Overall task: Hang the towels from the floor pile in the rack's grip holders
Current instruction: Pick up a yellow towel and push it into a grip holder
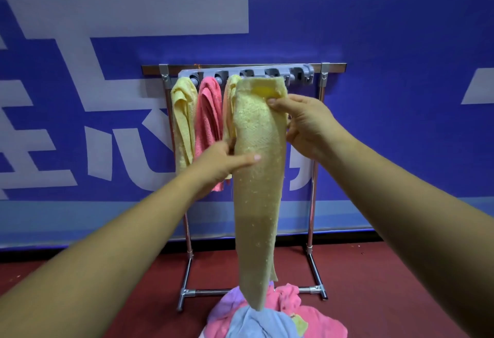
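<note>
At the bottom centre the pile [270,316] waits on the red floor, pink and blue towels left in it. Above it, the right hand [307,124] pinches the yellow towel [256,177] near its folded top, and the left hand [222,158] grips its edge, likely to steady it. The top is raised to the holders [275,73] in the upper centre, beside three hung towels [208,113], seemingly ready for the next free grip.
</note>
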Available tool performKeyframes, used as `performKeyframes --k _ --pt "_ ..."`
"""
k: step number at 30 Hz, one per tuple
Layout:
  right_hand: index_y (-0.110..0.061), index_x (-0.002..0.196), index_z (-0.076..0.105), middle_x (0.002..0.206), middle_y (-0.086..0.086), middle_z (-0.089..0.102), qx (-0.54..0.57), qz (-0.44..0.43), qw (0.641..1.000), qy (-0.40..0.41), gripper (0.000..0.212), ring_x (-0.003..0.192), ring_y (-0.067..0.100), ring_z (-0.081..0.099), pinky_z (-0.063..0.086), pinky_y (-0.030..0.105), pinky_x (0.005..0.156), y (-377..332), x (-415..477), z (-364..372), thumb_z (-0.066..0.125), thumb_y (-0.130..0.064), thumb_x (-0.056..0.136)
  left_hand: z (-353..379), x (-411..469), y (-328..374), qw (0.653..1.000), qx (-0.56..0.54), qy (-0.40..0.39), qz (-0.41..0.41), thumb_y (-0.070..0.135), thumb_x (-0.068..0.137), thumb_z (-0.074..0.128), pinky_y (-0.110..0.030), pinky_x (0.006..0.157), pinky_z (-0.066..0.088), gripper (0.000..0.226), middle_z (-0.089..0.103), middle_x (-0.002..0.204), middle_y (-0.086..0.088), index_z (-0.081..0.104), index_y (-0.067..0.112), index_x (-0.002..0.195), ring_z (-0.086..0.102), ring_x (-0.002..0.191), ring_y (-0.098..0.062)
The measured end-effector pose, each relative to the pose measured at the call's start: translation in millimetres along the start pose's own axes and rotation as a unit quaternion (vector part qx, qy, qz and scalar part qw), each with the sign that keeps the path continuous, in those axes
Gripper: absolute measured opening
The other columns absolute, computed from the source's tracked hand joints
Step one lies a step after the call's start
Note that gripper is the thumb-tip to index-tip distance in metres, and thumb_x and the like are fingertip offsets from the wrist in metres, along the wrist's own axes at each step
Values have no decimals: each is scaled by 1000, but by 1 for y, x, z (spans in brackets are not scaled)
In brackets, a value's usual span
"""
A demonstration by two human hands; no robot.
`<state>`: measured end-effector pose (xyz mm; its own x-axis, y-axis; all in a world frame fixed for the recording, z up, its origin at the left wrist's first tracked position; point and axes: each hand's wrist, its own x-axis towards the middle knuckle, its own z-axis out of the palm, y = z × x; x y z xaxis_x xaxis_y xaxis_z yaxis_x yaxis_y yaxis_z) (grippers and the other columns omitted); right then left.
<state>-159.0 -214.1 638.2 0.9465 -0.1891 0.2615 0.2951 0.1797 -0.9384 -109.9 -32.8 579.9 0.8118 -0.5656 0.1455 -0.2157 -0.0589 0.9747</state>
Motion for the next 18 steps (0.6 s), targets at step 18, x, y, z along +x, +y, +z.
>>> performKeyframes --k 18 --pt "-10 87 58 77 9 45 -40 236 965 -110 56 78 29 38 39 40 86 64 -4 -21 61 -66 83 17 -5 -9 949 -311 48 10 8 94 58 -45 80 60 29 73 99 -17 61 2 121 73 89 -29"
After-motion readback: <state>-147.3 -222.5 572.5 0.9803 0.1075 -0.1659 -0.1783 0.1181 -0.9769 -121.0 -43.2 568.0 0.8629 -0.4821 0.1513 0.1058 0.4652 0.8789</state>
